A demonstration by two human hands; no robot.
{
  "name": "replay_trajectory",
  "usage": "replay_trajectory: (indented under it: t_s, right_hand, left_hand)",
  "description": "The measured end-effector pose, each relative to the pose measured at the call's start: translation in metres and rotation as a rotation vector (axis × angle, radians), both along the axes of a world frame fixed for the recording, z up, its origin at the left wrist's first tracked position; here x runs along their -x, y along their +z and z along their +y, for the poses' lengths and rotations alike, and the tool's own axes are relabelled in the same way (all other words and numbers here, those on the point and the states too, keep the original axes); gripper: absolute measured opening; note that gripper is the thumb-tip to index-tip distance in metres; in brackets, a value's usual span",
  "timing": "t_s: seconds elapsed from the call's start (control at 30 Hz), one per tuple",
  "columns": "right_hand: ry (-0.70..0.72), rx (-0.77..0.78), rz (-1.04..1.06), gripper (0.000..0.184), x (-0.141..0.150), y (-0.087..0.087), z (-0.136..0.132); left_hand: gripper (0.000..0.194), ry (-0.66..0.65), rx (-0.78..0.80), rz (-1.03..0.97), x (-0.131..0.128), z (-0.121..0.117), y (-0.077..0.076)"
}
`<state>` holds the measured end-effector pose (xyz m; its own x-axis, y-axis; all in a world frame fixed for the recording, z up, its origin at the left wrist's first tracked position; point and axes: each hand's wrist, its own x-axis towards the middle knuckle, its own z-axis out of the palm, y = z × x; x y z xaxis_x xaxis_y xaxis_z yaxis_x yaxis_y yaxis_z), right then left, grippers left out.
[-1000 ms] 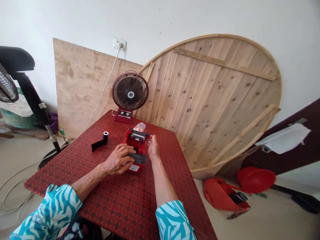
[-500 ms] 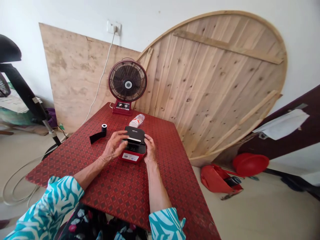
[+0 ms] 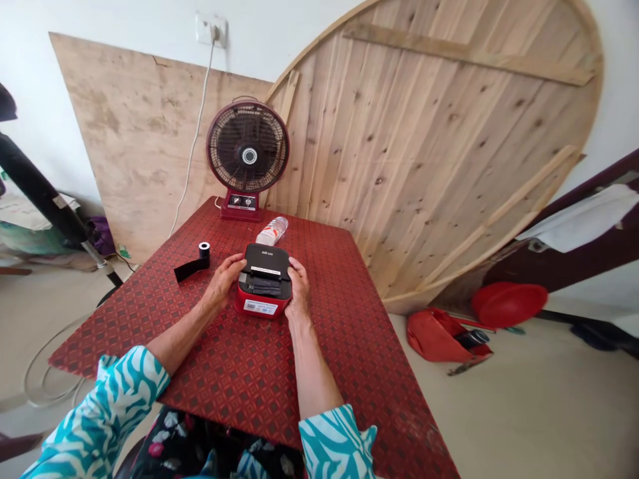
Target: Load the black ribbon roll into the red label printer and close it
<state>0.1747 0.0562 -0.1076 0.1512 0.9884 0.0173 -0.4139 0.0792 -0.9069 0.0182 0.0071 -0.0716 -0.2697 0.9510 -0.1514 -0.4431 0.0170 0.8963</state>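
Note:
A small red and black label printer (image 3: 266,307) sits on the table, its black lid on top and a white sticker on its front. A white strip crosses the lid's front edge, above a dark glossy part. My left hand (image 3: 227,276) holds the printer's left side, fingers along the lid's edge. On the opposite side my right hand (image 3: 298,287) grips it, with the fingertips at the lid's right edge. To the left lies a small black roll (image 3: 204,254) with a white core, its dark strip partly unwound. A clear plastic bottle (image 3: 272,231) lies behind the printer.
A dark red fan (image 3: 248,156) stands at the back of the red patterned table (image 3: 344,326). Its white cord (image 3: 197,133) runs near a wall socket (image 3: 212,30). A large round wooden panel (image 3: 399,153) leans behind. A red bag (image 3: 434,336) lies on the floor at right.
My left hand has moved from over the printer's front to its left side, uncovering the lid's front. My right hand stays on the right side. The camera view has shifted slightly.

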Motion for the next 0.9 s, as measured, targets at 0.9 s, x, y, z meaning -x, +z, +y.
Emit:
replay_trajectory:
  t_s: [0.9]
  right_hand:
    - [-0.043,-0.019,0.042,0.04,0.008,-0.02,-0.003]
  left_hand:
    - [0.052,-0.19,-0.095,0.085,0.02,-0.005,0.0]
